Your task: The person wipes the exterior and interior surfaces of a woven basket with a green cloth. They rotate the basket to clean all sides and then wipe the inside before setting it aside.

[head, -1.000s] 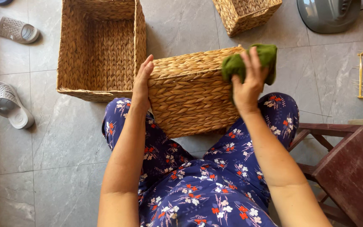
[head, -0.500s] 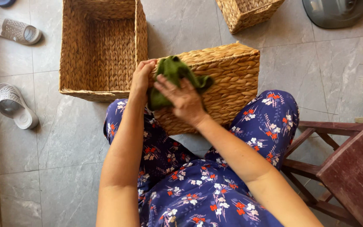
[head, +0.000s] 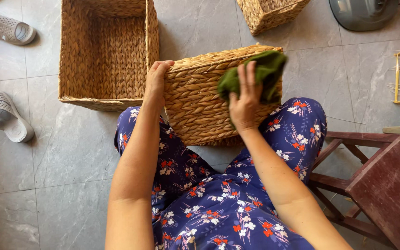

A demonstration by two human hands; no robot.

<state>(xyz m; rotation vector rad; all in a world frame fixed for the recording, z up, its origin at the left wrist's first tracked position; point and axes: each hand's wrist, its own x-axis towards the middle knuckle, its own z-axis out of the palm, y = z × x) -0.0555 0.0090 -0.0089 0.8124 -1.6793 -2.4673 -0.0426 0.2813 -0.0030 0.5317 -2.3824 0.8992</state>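
Left hand (head: 157,79): curled over the left top edge of the woven basket (head: 200,109), fingers on the rim, thumb side down the wall; gripping it
Right hand (head: 244,103): fingers spread flat and pressing a green cloth (head: 261,74) against the basket's side wall; the cloth bunches above the fingertips and reaches the basket's upper right corner
Woven basket: tipped on its side across the person's lap, resting on both knees; its wall faces the camera; held between the two hands
Lap: blue trousers (head: 218,203) with red and white flowers; the person sits over a grey tiled floor (head: 61,162)
Large basket (head: 105,51): open, upright on the floor just left of the held one; near the left hand but not touching it
Small basket (head: 271,13): on the floor at the top, well apart from the hands
Sandals: one (head: 3,115) at the left edge; another (head: 8,28) at the top left corner
Wooden stool (head: 385,185): dark red, just right of the right knee
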